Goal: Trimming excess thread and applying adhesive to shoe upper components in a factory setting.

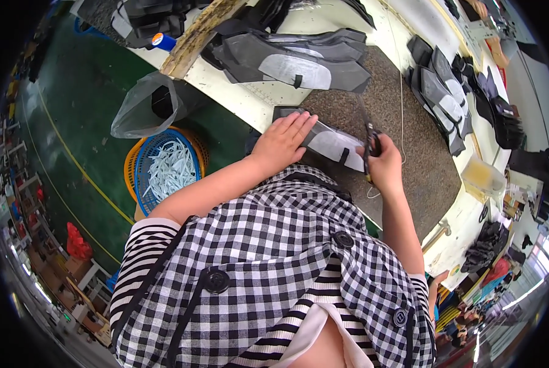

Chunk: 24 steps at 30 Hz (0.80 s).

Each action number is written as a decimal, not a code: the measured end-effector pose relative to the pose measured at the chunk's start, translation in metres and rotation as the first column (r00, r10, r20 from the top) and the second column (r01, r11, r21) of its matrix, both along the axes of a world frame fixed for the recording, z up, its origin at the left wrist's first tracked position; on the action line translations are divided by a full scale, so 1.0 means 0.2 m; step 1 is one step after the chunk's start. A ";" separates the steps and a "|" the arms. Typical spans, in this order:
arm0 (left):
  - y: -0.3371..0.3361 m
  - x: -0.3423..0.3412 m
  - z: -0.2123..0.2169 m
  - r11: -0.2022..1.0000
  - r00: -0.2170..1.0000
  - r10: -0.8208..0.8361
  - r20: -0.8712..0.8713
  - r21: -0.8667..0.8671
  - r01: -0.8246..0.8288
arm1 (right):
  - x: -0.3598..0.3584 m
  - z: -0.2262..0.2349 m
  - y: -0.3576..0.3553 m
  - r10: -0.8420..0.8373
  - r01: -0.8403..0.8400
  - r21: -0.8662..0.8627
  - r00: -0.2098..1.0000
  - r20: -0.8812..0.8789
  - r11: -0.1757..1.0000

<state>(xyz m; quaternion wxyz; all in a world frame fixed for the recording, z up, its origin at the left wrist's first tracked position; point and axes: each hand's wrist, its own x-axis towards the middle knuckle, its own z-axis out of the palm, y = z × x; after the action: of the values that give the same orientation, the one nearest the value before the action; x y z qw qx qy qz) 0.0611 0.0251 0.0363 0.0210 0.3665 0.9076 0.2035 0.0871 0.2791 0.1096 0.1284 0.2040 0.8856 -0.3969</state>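
Note:
A dark grey fabric piece with a light grey patch (336, 146) and a small black tab lies at the near edge of a brown speckled board (418, 162). My left hand (285, 140) rests flat on the piece's left part, fingers stretched out and holding nothing. In my right hand (386, 162) is a pair of black-handled scissors (369, 132), fingers wrapped around the handles. The blades point away from me, beside the right end of the piece. Whether they are parted is too small to make out.
Beyond my hands lies a pile of similar grey pieces (289, 58), with another pile (440, 98) to the right. A wooden bar (201, 37) and a blue spool (164, 42) are at far left. A blue basket (140, 175) of white strips stands below a clear bag (142, 110).

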 end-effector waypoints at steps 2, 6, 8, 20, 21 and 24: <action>0.02 -0.01 0.01 0.998 0.999 0.023 0.043 -0.056 -0.020 | 0.11 -0.01 0.12 -0.123 0.123 -0.007 0.992 -0.012 0.992; 0.02 -0.03 0.02 0.995 0.999 -0.009 0.044 -0.095 0.014 | 0.20 0.00 0.24 -0.260 0.262 0.009 0.962 -0.083 0.965; 0.03 -0.04 0.04 0.993 0.998 -0.033 0.055 -0.112 0.039 | 0.20 -0.01 0.27 -0.313 0.318 0.044 0.945 -0.096 0.947; 0.22 -0.04 0.22 0.994 0.987 -0.089 0.136 -0.050 0.096 | 0.17 -0.28 0.37 -0.192 0.207 0.153 0.976 -0.103 0.966; 0.32 -0.02 0.21 0.981 0.973 -0.190 0.130 0.049 0.185 | 0.17 -0.29 0.37 -0.207 0.222 0.128 0.971 -0.119 0.967; 0.58 0.05 0.08 0.947 0.944 -0.320 0.077 0.053 0.316 | 0.16 -0.23 0.35 -0.202 0.217 0.148 0.973 -0.109 0.965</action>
<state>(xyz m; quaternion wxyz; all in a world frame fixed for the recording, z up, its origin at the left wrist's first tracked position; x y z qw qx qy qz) 0.0712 0.1414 0.0518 0.0848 0.4994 0.8308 0.2307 0.1183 0.3488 0.0631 0.0279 0.2874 0.8928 -0.3457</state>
